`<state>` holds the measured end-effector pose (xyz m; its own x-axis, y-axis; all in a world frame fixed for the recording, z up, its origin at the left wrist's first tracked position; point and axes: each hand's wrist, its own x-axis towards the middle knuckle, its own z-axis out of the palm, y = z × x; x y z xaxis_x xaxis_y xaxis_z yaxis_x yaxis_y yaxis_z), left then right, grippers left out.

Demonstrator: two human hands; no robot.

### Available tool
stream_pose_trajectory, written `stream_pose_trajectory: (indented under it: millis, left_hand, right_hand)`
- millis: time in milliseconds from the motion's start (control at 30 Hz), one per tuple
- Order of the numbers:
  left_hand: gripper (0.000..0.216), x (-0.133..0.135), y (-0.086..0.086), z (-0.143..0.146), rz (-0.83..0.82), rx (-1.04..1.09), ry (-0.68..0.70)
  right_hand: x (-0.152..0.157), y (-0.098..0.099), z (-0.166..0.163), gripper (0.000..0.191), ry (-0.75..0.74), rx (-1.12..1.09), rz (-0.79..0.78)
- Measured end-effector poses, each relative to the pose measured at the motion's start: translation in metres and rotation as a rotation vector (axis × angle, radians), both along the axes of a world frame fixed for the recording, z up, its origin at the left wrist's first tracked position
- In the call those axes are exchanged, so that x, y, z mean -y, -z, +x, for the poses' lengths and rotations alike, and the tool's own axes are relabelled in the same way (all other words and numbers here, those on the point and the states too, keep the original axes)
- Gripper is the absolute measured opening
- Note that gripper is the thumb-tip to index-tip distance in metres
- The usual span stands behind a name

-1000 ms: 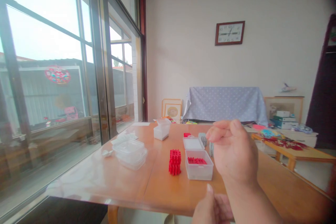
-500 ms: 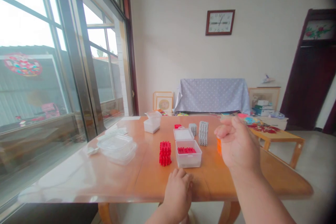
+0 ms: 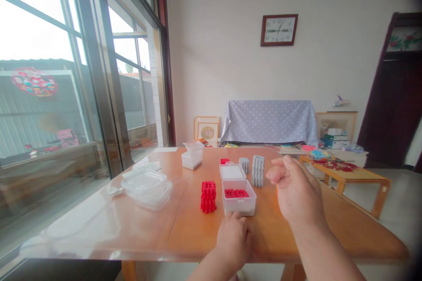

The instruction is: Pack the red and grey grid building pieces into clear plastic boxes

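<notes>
My left hand [image 3: 233,239] is low over the near part of the table, just in front of a clear plastic box [image 3: 239,207]. Its fingers are curled, their tips near the box's front wall; whatever they hold is hidden. Red interlocking pieces [image 3: 236,193] lie inside the box, whose lid [image 3: 232,171] is folded back. To the left of it stands a stack of red pieces [image 3: 208,196]. My right hand [image 3: 298,191] is raised on the right with bent, closed fingers, their contents out of sight. It mostly covers something orange [image 3: 277,194] behind it.
A tall grey stack [image 3: 258,171], a shorter grey stack [image 3: 244,165] and a small red piece [image 3: 224,161] stand behind the box. Clear containers [image 3: 145,184] lie on the table's left, another open box [image 3: 192,158] farther back. A low side table [image 3: 356,174] is at right.
My left hand has moved a little right and closer to the box. My right hand has dropped slightly, covering more of the orange thing. The whole view has shifted slightly.
</notes>
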<state>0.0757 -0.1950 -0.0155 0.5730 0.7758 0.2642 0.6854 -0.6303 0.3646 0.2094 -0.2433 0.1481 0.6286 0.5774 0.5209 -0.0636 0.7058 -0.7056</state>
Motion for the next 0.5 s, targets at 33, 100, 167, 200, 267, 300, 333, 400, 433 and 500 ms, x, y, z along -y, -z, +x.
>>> stream_pose_trajectory:
  millis: [33, 100, 167, 200, 267, 300, 333, 400, 433, 500]
  left_hand:
    - [0.019, 0.001, 0.000, 0.001, 0.008, -0.012, 0.005]
    - [0.020, 0.003, 0.002, 0.002, 0.023, -0.018, 0.012]
    - [0.017, 0.006, 0.003, 0.000, 0.022, 0.002, 0.008]
    - [0.016, 0.007, 0.003, -0.003, 0.015, 0.024, 0.003]
    - [0.013, 0.009, 0.000, -0.013, 0.005, 0.105, 0.007]
    - [0.012, 0.010, -0.003, -0.021, 0.011, 0.165, 0.014]
    - [0.012, 0.011, -0.008, -0.031, 0.024, 0.233, 0.021]
    - [0.011, 0.013, -0.020, -0.053, 0.069, 0.385, 0.015]
    - [0.013, 0.015, -0.027, -0.064, 0.091, 0.455, 0.004]
    - [0.016, 0.016, -0.043, -0.088, 0.147, 0.576, -0.062]
  right_hand:
    - [-0.001, 0.001, 0.000, 0.027, 0.000, -0.001, -0.005]
    - [-0.004, 0.002, -0.001, 0.028, -0.003, -0.006, -0.015]
    - [-0.006, 0.003, 0.000, 0.028, -0.012, -0.012, -0.025]
    - [-0.006, 0.004, 0.000, 0.028, -0.017, -0.013, -0.033]
    - [-0.006, 0.006, 0.002, 0.028, -0.022, -0.013, -0.048]
    - [-0.006, 0.007, 0.003, 0.027, -0.020, -0.014, -0.057]
    - [-0.005, 0.008, 0.004, 0.028, -0.016, -0.018, -0.066]
    - [-0.006, 0.011, 0.004, 0.028, -0.008, -0.028, -0.086]
    - [-0.007, 0.013, 0.003, 0.028, -0.009, -0.030, -0.094]
    - [-0.007, 0.015, 0.000, 0.029, -0.018, -0.026, -0.106]
